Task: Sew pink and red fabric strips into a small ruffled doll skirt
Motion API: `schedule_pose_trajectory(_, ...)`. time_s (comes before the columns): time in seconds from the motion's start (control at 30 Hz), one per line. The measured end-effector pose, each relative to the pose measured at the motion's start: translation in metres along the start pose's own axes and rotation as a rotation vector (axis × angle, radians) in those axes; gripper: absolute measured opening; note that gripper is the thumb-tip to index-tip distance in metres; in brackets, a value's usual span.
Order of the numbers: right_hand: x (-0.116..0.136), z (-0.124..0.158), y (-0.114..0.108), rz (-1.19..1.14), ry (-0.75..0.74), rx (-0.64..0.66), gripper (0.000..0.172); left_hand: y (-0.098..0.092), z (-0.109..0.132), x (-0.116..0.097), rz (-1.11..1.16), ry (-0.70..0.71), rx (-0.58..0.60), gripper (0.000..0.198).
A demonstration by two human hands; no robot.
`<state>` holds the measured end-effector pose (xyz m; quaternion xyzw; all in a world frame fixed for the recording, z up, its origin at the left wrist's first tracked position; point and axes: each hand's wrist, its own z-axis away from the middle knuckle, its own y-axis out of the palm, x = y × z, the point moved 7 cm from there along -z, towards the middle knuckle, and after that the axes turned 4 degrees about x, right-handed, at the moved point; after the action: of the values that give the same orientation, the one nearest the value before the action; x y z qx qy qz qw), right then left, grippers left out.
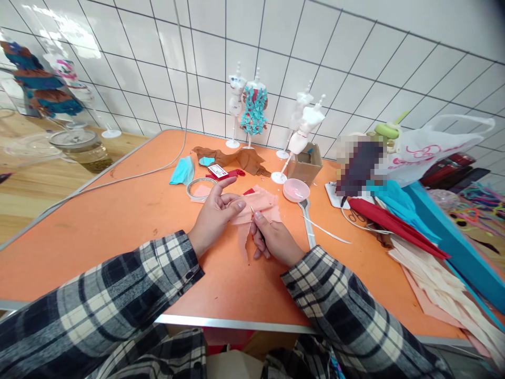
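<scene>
In the head view, my left hand (216,213) is at the left edge of a crumpled pale pink cloth (262,202). Its index finger stretches out, apart from the thumb, and I see nothing clearly held in it. My right hand (276,237) is closed around a thin pointed tool, whose tip (252,209) points up and left over the cloth; the fingers hide most of it. A narrow tail of the cloth (243,243) trails down between my hands. Just behind the cloth lie a roll of tape (189,188) and a small white-and-red box (218,171).
Small white dress forms (305,126) stand at the back, one in turquoise ruffles (254,111). Brown cloth (240,159), a pink bowl (296,190), a grey wrench-shaped strip (307,223) and a cardboard box (305,167) are nearby. Fabrics (430,273) pile at right. A cable (130,181) crosses the left side.
</scene>
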<state>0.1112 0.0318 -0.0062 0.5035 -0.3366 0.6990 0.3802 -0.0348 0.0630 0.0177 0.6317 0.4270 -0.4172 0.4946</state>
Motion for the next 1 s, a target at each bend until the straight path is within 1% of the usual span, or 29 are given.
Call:
schedule_pose_trajectory(0.13,0.004,0.001,-0.001,0.012,0.016,-0.038,0.059,0.006,0.002,0.001,-0.031,-0.011,0.08,0.075)
schedule_pose_trajectory(0.3,0.008,0.003,-0.005,0.09,0.021,-0.1,0.062,0.012,0.005,0.007,0.006,-0.063,0.149,0.079)
schedule_pose_trajectory(0.4,0.009,0.004,-0.005,0.094,0.026,-0.105,0.063,0.013,0.005,0.007,0.001,-0.076,0.17,0.071)
schedule_pose_trajectory(0.5,0.011,0.004,-0.003,0.078,0.041,-0.095,0.061,0.012,0.005,0.007,-0.045,-0.083,0.157,0.049)
schedule_pose_trajectory(0.57,0.013,0.004,-0.002,0.071,0.044,-0.091,0.061,0.011,0.004,0.007,-0.083,-0.076,0.133,0.039)
schedule_pose_trajectory(0.73,0.014,0.004,-0.002,0.07,0.045,-0.087,0.06,0.012,0.003,0.006,-0.143,-0.067,0.138,0.04)
schedule_pose_trajectory(0.87,0.011,0.003,-0.004,0.105,0.032,-0.096,0.062,0.014,0.003,0.0,-0.199,-0.038,0.14,0.041)
schedule_pose_trajectory(1.0,0.009,0.002,-0.004,0.099,0.026,-0.093,0.063,0.017,0.003,-0.004,-0.196,-0.022,0.145,0.042)
